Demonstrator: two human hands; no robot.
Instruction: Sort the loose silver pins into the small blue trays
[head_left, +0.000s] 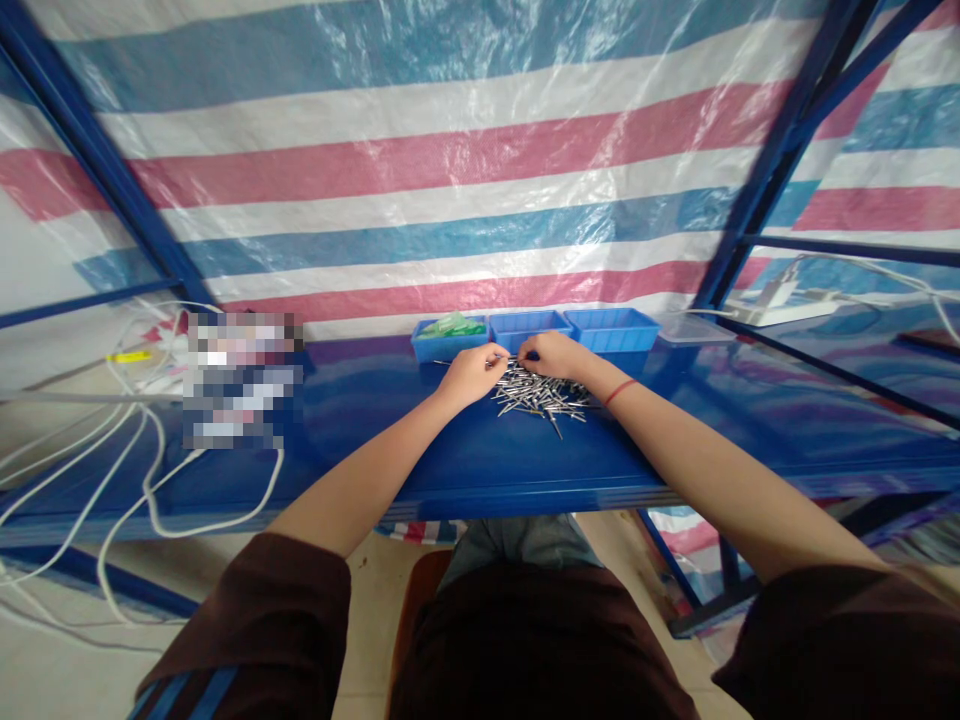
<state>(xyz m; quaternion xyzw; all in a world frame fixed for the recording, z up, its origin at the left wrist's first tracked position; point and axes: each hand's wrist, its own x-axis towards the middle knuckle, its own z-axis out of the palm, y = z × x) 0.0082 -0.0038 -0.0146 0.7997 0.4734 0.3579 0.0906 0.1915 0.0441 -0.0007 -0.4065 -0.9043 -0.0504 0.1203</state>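
Observation:
A loose pile of thin silvery metal pins (541,396) lies on the blue table (450,450). My left hand (477,371) is closed at the pile's upper left, fingertips pinched on a thin metal pin that reaches toward the other hand. Close beside it, my right hand (549,356) is curled over the top of the pile, its fingertips closed around something too small to make out. Behind the hands stand three blue bins: the left bin (439,348) holds green plastic, while the middle bin (525,322) is partly hidden by my right hand. The right bin (613,331) shows a ribbed inside.
White cables (154,480) run over the table's left side, near a blurred patch of items (244,380) and a yellow object (129,356). A clear plastic lid (694,328) and a white power strip (776,300) lie at the right. Blue frame posts flank the striped sheet (450,180).

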